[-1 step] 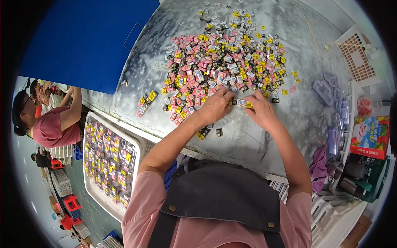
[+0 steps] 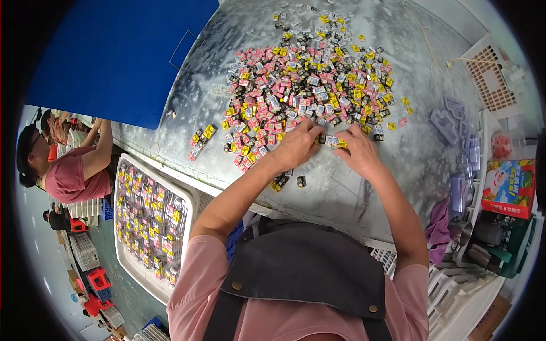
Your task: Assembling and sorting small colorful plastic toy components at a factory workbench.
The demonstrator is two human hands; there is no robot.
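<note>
A wide heap of small printed packets [image 2: 310, 85] in pink, white, black and yellow covers the middle of the grey tabletop [image 2: 392, 187]. At its near edge, my two hands hold the ends of a short row of packets [image 2: 331, 141]. My left hand [image 2: 297, 146] is closed, its fingertips at the black packet on the left end. Thumb and fingers of my right hand [image 2: 359, 152] pinch the yellow packet at the right end. Beside my left wrist lie a loose black packet [image 2: 301, 181] and a few others [image 2: 278, 183].
A white tray [image 2: 190, 219] of packed clear packages stands at the left, below a large blue board [image 2: 119, 57]. A small packet group [image 2: 202, 142] lies left of the heap. Clear plastic pieces [image 2: 446, 128] and a purple cloth [image 2: 438, 227] are at right. A co-worker [image 2: 74, 170] works far left.
</note>
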